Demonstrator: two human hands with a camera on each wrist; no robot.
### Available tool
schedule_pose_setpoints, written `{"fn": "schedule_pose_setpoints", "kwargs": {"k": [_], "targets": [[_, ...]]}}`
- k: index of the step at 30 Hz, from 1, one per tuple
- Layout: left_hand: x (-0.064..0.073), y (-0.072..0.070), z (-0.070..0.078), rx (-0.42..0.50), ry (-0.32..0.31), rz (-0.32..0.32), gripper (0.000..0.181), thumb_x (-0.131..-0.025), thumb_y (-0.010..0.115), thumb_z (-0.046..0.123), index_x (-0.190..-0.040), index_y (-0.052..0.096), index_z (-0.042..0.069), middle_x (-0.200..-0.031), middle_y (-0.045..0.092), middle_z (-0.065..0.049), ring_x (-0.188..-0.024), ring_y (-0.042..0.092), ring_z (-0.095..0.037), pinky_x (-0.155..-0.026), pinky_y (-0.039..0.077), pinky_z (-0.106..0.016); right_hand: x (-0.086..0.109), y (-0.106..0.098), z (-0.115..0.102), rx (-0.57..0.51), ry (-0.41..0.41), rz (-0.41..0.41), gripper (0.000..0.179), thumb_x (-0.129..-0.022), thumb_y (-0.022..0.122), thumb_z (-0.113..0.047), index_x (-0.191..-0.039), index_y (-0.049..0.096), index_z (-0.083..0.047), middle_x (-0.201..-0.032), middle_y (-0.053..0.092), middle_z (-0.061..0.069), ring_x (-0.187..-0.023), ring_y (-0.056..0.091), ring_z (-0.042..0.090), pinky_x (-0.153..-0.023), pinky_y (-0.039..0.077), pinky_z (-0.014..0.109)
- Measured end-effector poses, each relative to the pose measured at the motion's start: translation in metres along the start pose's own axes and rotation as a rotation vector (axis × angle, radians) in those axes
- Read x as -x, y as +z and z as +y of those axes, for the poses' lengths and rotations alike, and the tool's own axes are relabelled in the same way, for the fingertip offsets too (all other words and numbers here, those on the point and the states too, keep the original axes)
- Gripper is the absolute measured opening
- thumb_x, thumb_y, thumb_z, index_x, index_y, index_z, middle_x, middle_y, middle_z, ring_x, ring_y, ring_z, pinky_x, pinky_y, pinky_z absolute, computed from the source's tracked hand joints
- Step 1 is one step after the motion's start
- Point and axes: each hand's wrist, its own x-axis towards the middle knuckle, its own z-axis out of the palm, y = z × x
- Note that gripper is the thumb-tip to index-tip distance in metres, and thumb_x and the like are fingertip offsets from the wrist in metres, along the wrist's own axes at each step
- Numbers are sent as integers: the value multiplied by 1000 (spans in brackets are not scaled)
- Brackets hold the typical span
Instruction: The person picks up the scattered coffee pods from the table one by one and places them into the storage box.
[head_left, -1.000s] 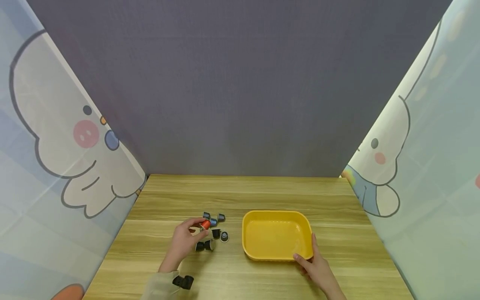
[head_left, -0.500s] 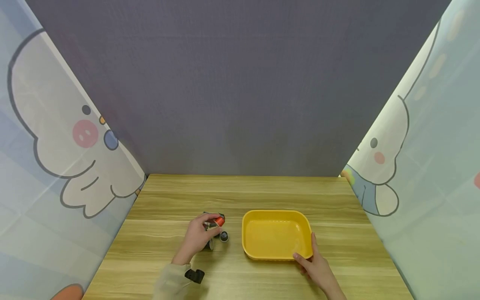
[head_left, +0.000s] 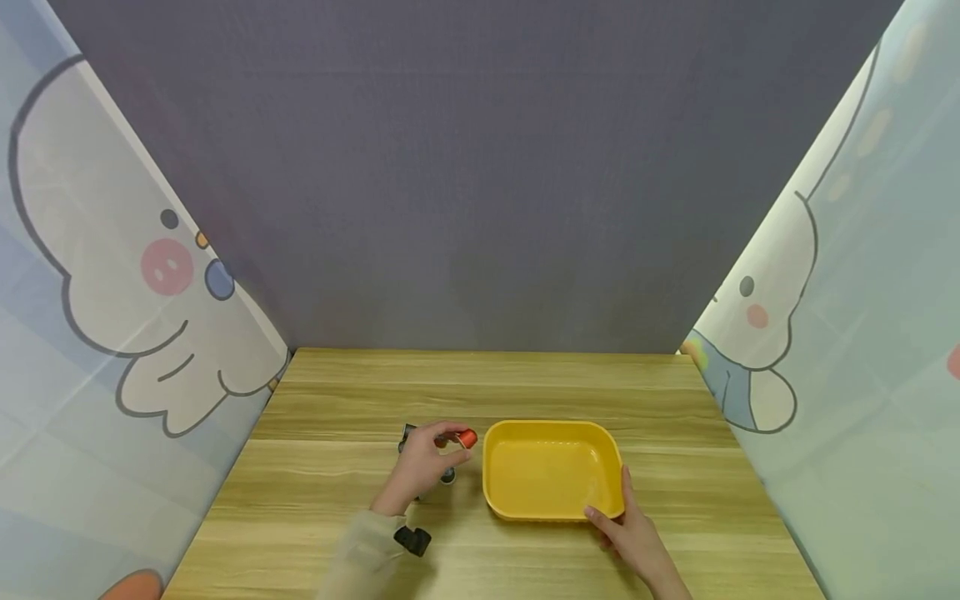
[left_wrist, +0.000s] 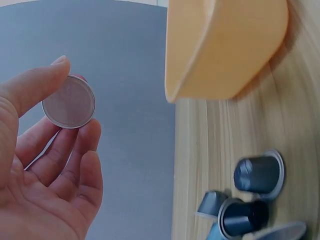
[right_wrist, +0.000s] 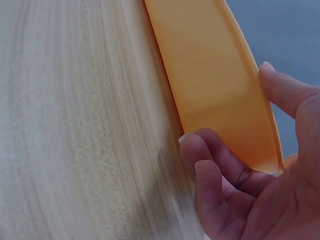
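My left hand pinches a red coffee capsule between thumb and fingers, just left of the yellow tray. In the left wrist view the capsule's round foil lid faces the camera, and the hand is raised above the table. My right hand holds the tray at its near right corner. The right wrist view has the thumb at the tray's rim and curled fingers against its outer wall. Dark coffee capsules lie on the table, partly hidden beneath my left hand in the head view.
The wooden table ends at a grey back panel. Cartoon-printed cloth walls stand on both sides. A light blue capsule shows partly among the dark ones.
My left hand has moved right with the red capsule, from over the dark capsules to close by the tray's left side. The right hand and tray have stayed in place.
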Motion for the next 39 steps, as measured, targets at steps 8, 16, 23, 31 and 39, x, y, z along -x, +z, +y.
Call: {"fn": "schedule_pose_setpoints", "kwargs": {"k": [8, 16, 23, 31, 39], "targets": [[-17, 14, 11, -6, 7, -37, 34, -84, 82, 30, -116, 72, 22, -103, 68, 15, -95, 61, -9, -83, 51, -33, 0, -2, -2, -5, 3, -13, 108, -93, 69, -43, -159, -12, -18, -70, 63, 6, -58, 58, 20, -49, 48, 31], [-28, 24, 21, -5, 22, -81, 36, -85, 81, 36, -115, 73, 19, -105, 68, 11, -97, 63, -17, -82, 51, -33, -1, -2, -2, -19, 10, -18, 109, -92, 70, -43, -159, -13, -20, -70, 63, 7, -59, 57, 20, -50, 47, 30], [-38, 34, 29, 44, -33, -131, 32, -86, 81, 28, -116, 73, 19, -103, 68, 9, -100, 61, -28, -84, 50, -37, -1, -3, -1, -8, 11, -14, 110, -92, 70, -45, -159, -13, -20, -67, 62, 6, -56, 55, 19, -49, 46, 30], [-51, 50, 34, 49, 1, -179, 30, -86, 81, 29, -113, 74, 19, -101, 68, 11, -95, 63, -17, -81, 51, -30, -1, -1, -1, 0, 19, -15, 110, -92, 69, -47, -159, -14, -18, -69, 62, 5, -57, 55, 20, -49, 46, 30], [-62, 69, 33, 48, 31, -226, 32, -86, 81, 29, -115, 74, 17, -101, 68, 11, -95, 64, -14, -81, 52, -27, -1, 0, -2, 15, 14, -20, 109, -93, 68, -47, -158, -15, -17, -70, 62, 4, -58, 56, 20, -49, 46, 31]]}}
